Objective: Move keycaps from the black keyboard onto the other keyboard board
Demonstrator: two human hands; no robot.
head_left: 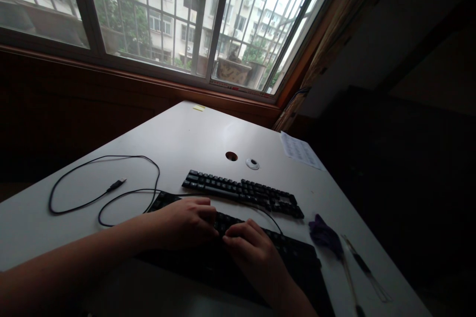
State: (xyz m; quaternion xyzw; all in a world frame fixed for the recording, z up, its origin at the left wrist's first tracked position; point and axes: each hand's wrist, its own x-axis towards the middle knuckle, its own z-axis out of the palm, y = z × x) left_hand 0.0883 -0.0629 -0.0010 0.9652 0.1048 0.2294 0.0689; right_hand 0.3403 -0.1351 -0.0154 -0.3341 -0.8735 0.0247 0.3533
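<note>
A black keyboard [297, 257] lies at the near side of the white desk, its near part in deep shadow. My left hand [189, 223] rests over its middle, fingers curled down and closed at the keys. Close beside it, my right hand [251, 245] is closed too, thumb and forefinger pinched together low over the keyboard. Whatever small thing either hand may hold is hidden by the fingers. Just behind the keyboard, black keycaps [223, 185] are laid out in rows. The keyboard's black cable [106, 157] loops out to the left and ends in a USB plug [117, 184].
To the right lie a purple cloth [325, 234] on a thin handle and a wire tool [366, 270]. Farther back, the white desk [178, 133] has a round cable hole [231, 156], a white ring cover [253, 164], a printed sheet [302, 150] and a yellow sticker [199, 108].
</note>
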